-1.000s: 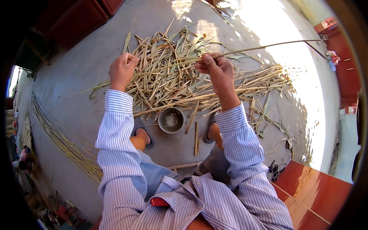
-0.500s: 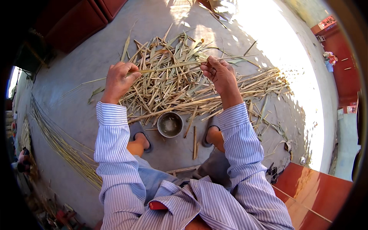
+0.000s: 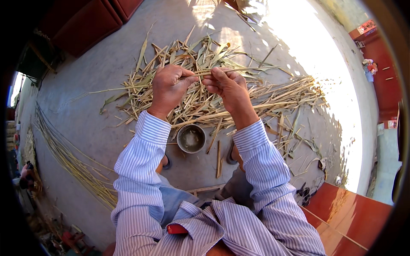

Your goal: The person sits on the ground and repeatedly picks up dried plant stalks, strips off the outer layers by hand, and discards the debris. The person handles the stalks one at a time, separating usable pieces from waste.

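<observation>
Left hand [image 3: 168, 87], right hand [image 3: 227, 87]: fingers of each pinched on a thin stalk [image 3: 203, 74], roughly level above the heap [image 3: 197, 99] on the floor [image 3: 94, 123]. Judged mid-process: heap amassed, stalk in work. Long stems [image 3: 72, 158] at left: done or remaining, cannot tell.

Both forearms [image 3: 144, 147] stretched forward, angled inward. The left grip [image 3: 169, 88] and right grip [image 3: 232, 91] faced each other, nearly touching, each with thumb [image 3: 221, 76] pinched against fingers [image 3: 212, 88].
</observation>
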A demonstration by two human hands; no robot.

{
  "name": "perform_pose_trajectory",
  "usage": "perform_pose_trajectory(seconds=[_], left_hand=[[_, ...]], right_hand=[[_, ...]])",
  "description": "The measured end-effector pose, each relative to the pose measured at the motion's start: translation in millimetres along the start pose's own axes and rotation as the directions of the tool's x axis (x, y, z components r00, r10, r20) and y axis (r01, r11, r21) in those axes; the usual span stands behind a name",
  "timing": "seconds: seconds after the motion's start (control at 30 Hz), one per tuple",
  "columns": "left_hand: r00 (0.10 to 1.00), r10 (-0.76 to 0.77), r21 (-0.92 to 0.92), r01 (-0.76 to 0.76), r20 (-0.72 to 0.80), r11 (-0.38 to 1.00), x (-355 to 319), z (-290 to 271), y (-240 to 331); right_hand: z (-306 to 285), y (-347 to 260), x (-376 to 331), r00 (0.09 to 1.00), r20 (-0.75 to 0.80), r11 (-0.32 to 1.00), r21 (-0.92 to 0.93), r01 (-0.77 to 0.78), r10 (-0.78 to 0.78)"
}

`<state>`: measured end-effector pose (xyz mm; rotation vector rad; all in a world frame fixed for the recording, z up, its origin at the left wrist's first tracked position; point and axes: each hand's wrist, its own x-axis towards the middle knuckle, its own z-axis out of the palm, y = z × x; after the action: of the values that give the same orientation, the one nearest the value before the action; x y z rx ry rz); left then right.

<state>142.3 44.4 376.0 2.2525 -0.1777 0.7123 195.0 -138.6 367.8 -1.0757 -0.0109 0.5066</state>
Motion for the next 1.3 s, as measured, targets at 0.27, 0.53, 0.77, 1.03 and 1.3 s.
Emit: perform_pose_trajectory(seconds=[0.27,0.53,0.77,1.03,1.3], left_hand=[[0.974,0.226,0.149,-0.222,-0.009,0.964,2.4,-4.2,2.7],[0.865,-0.335,-0.209,0.431,0.374,0.878,-0.6,-4.5,-9.5],[0.790,-0.445,-0.382,0.600,0.422,0.703,-2.2,-0.1,-9.0],[0.971,-0.141,-0.019,0.147,0.193,0.989,-11.2,5.6,-5.8],[0.955,-0.273,-0.348,0.218,-0.117,0.912,-4.0,5.4,1.6]], right_hand=[[1.2,7.3,0.3,0.999,-0.045,1.000,-0.007,-0.028,0.027],[-3.3,8.1,2.8,0.999,0.031,0.998,-0.055,-0.027,0.029],[-1.8,5.1,0.3,0.997,0.029,0.972,-0.223,0.076,-0.071],[3.0,5.6,-0.2,1.000,-0.004,0.964,-0.265,0.019,-0.021],[9.1,10.7,-2.9,0.992,-0.123,0.989,-0.147,-0.026,0.008]])
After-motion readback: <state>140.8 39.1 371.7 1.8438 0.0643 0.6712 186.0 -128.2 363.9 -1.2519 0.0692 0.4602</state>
